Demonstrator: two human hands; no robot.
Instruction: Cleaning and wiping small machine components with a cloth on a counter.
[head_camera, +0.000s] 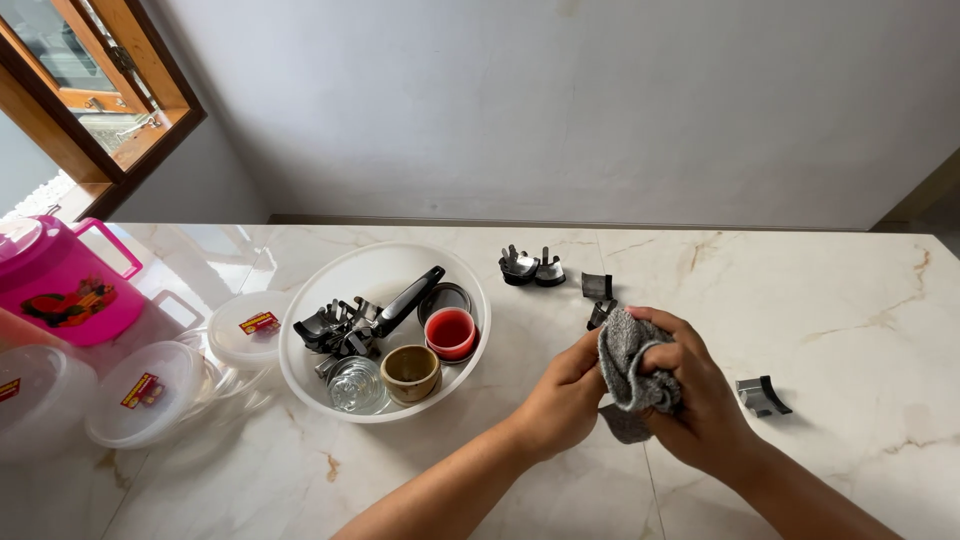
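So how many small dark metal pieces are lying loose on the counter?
5: two beside the white bowl, two above the hands, one at right. The cloth may hide another.

One white bowl (300, 385), one grey cloth (627, 368), two hands, one red cup (451, 332), one brown cup (410, 372), one glass jar (356, 385), one pink jug (62, 285), three lidded clear containers, five loose dark metal pieces on the marble surface (830, 310)

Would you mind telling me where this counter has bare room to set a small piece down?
Bare marble lies right of the lone dark metal piece, and behind the metal pieces toward the wall. It is crowded left of the white bowl: lidded tubs and a pink jug. Both hands, left hand and right hand, grip the grey cloth.
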